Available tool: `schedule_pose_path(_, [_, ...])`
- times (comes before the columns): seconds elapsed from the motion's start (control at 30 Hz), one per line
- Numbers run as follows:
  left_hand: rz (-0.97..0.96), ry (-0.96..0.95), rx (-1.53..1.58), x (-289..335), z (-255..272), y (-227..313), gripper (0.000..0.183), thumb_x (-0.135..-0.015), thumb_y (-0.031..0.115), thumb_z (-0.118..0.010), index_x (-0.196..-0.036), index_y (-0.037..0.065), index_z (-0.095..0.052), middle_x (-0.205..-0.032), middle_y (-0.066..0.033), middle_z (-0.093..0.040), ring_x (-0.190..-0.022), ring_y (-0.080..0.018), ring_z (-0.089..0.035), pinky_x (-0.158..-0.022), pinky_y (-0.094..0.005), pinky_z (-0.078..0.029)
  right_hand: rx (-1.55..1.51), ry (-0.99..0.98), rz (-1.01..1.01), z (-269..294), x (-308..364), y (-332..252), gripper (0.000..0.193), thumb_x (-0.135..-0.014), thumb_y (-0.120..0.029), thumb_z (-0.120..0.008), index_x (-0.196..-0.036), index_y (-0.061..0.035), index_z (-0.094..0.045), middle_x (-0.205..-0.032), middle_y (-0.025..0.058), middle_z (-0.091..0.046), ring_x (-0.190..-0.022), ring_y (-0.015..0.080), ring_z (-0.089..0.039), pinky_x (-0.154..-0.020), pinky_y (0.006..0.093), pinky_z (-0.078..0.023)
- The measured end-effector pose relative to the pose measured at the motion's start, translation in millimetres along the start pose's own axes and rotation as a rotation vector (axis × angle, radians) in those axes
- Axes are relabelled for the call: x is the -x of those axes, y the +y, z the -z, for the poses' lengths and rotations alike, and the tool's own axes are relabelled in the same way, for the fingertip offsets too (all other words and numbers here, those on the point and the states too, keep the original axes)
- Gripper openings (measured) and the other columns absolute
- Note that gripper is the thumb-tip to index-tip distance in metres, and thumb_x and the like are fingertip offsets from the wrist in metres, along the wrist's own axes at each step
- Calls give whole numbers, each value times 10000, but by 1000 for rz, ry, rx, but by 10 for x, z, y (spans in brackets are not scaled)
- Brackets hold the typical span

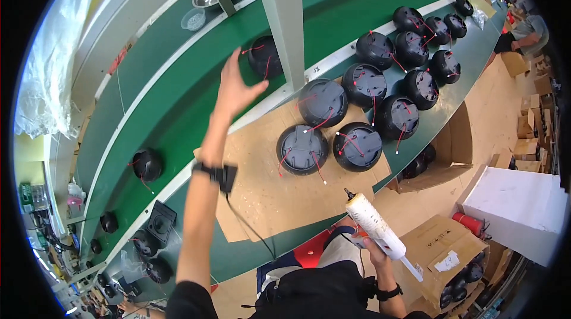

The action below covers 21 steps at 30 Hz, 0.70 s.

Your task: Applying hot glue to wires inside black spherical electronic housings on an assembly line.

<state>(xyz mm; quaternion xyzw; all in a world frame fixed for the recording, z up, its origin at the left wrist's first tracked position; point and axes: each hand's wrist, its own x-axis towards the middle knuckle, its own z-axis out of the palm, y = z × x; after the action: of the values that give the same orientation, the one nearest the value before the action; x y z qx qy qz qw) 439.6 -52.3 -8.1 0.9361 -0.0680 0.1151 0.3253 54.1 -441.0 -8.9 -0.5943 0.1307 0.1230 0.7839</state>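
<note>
My left hand [235, 88] reaches over the green conveyor belt [184, 120], thumb and fingers spread, holding nothing. Right beside it is a round black housing [262, 56] with red wires, partly hidden by a grey post. Low at the right, my right hand [377, 256] grips a caulking gun [373, 224] with a smeared white cartridge, its dark nozzle pointing up and left. Between my hands a sheet of cardboard [250, 170] covers part of the bench. Several black housings with red wires, such as this one [302, 150], lie on its far right part.
More black housings [411, 48] line the bench to the right. Another housing [147, 164] sits on the belt at left. The grey post [279, 16] rises beside my left hand. Open cardboard boxes [437, 247] and a white box [514, 209] stand at the right.
</note>
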Motion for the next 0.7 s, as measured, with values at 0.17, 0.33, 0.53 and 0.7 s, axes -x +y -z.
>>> schedule_pose_path(0.17, [-21,-388,-372,-1057,-640,-540,1240,-587,407,-954,-1586,96,-289,-1581,-292,-349,-1484,-453,-319,-1230,-504,-312,43,-58,31,33,-84,-26,421,-941,-136,-691,-1326,18,-619,-1226,147,-696,-1060,300,-694,-977,444,-546])
schedule_pose_path(0.33, [-208,-298,93,-1152,-736,-669,1074,-546,347,-955,-1446,17,-470,-1402,-261,-549,-1319,-397,-529,-1144,-448,-422,22,-152,17,-186,-331,-172,261,-942,-12,-707,-1202,2,-684,-1121,124,-733,-991,220,-719,-889,355,-578])
schedule_pose_path(0.53, [137,-91,117,583,491,-95,1290,-482,183,-963,-1562,-41,-295,-1525,-253,-440,-1406,-374,-479,-1197,-421,-395,527,-234,280,-199,-323,-347,227,-895,-115,-774,-1097,-22,-730,-1076,146,-743,-971,299,-726,-846,385,-572])
schedule_pose_path(0.7, [367,-346,-31,2630,1099,564,1309,-489,290,-987,-1573,14,-307,-1569,-240,-384,-1403,-410,-443,-1116,-466,-472,182,-378,-130,-438,-408,-261,380,-966,-249,-704,-1272,-27,-662,-1301,204,-669,-1217,312,-636,-879,424,-588])
